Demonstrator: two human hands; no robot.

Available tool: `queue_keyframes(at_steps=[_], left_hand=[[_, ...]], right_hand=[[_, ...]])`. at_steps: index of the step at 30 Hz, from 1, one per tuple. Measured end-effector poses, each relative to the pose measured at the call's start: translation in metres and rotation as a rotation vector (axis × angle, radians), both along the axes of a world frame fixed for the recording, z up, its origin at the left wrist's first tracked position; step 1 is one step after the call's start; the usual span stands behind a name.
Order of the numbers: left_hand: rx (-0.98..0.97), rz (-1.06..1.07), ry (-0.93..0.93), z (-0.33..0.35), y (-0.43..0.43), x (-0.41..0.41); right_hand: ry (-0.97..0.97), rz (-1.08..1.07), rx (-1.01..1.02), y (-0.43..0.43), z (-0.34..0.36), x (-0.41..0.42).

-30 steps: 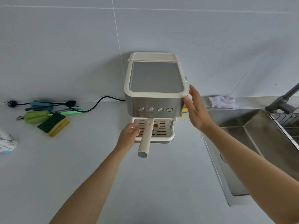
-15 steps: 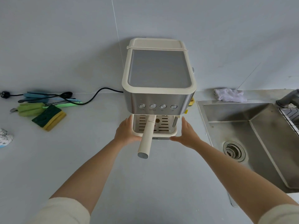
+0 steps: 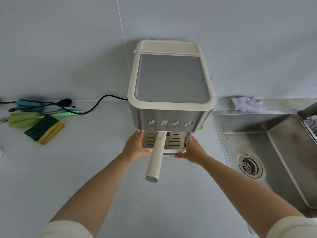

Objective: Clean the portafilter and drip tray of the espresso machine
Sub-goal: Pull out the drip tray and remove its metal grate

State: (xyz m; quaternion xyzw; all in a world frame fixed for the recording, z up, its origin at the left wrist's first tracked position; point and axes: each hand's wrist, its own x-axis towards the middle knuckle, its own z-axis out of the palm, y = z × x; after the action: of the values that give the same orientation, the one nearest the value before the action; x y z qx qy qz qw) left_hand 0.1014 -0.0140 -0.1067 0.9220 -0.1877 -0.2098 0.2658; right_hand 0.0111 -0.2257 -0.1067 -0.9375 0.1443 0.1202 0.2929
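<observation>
Head view: the drip tray is gripped at both ends, the left hand and right hand wrapped around its edges; the portafilter handle is seen between them, the espresso machine just beyond.

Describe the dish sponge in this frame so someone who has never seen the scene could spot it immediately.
Start at the espresso machine in the middle of the counter and look far left, past its black power cord. A cluster of long-handled brushes and utensils lies along the wall; the sponge sits at its near edge. It is the only flat rectangular block there, dark green on top with a yellow layer beneath.
</observation>
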Motion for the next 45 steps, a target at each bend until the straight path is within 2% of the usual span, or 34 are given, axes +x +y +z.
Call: queue_keyframes(at_steps=[6, 11, 18, 23, 29, 36, 45], left_hand=[[-0.089, 0.038, 0.022, 0.0, 0.002, -0.002], [-0.08, 0.077, 0.052, 0.002, 0.008, -0.02], [-0.005, 0.057, 0.0, 0.011, 0.019, -0.07], [-0.156, 0.161, 0.103, 0.021, 0.027, -0.116], [-0.169, 0.114, 0.058, 0.02, 0.021, -0.17], [-0.113, 0.11, 0.109, 0.013, -0.004, -0.232], [-0.022, 0.109, 0.125, 0.007, -0.028, -0.271]], right_hand=[[0.003, -0.017, 0.024, 0.0, 0.009, -0.004], [-0.028, 0.027, 0.012, 0.0, 0.018, -0.018], [-0.032, 0.073, 0.004, 0.006, 0.023, -0.059], [-0.022, 0.079, 0.058, 0.01, 0.02, -0.1], [-0.006, 0.086, 0.076, 0.003, 0.017, -0.154], [0.03, 0.085, 0.074, -0.02, 0.009, -0.218], [0.041, 0.109, 0.046, -0.042, 0.002, -0.254]])
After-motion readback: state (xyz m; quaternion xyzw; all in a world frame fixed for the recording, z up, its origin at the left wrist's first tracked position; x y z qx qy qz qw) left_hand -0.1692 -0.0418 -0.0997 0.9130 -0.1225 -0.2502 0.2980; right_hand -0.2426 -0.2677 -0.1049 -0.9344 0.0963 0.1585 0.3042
